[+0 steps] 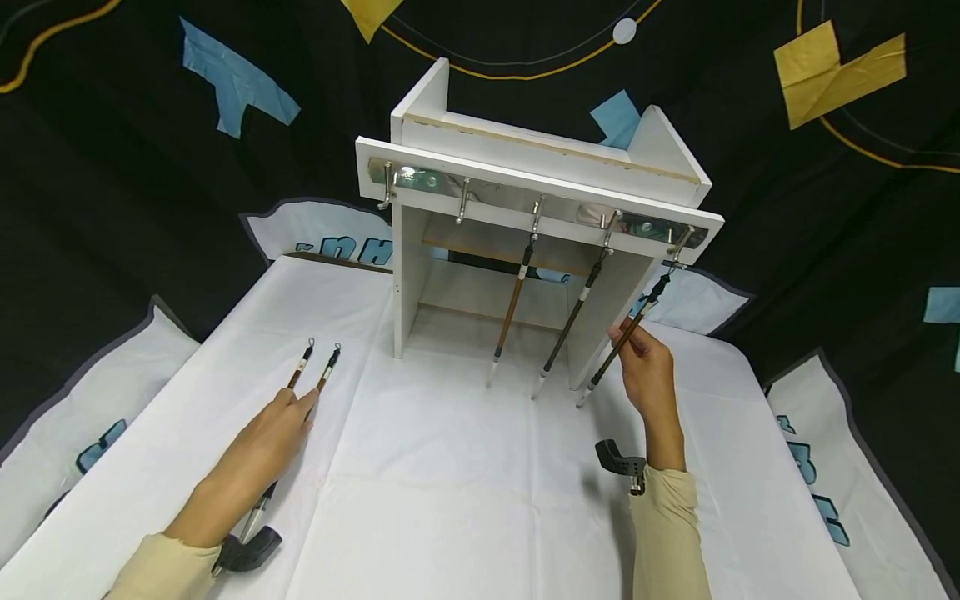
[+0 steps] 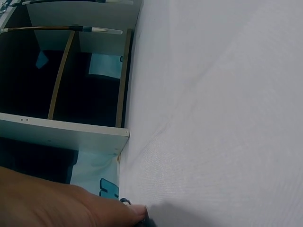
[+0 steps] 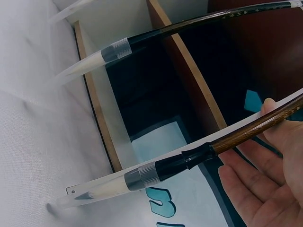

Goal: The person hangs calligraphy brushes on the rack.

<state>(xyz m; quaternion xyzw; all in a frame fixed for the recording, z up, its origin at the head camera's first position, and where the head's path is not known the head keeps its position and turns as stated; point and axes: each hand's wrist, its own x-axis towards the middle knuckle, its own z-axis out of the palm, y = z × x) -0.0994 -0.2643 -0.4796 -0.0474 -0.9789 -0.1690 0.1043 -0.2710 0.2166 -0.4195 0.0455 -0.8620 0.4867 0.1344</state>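
My left hand [image 1: 262, 437] pinches a calligraphy brush [image 1: 327, 367] low over the white cloth; its looped end sticks out past the thumb. A second looped brush [image 1: 302, 365] lies beside it, partly hidden under the same hand. In the left wrist view, the hand [image 2: 71, 203] hides most of what it holds. My right hand [image 1: 648, 367] is at the rightmost hanging brush [image 1: 626, 337], fingers extended behind its handle. In the right wrist view, that brush [image 3: 255, 130] crosses in front of the hand [image 3: 279, 175]; whether they touch I cannot tell. A clear cap covers its bristles.
Two more capped brushes, one brown [image 1: 510, 312] and one dark [image 1: 570, 325], hang from hooks left of the rightmost one. The hooks line a metal strip [image 1: 495, 193] on a white shelf unit [image 1: 408, 283]. Two hooks on the left hold nothing. White cloth [image 1: 442, 517] covers the table.
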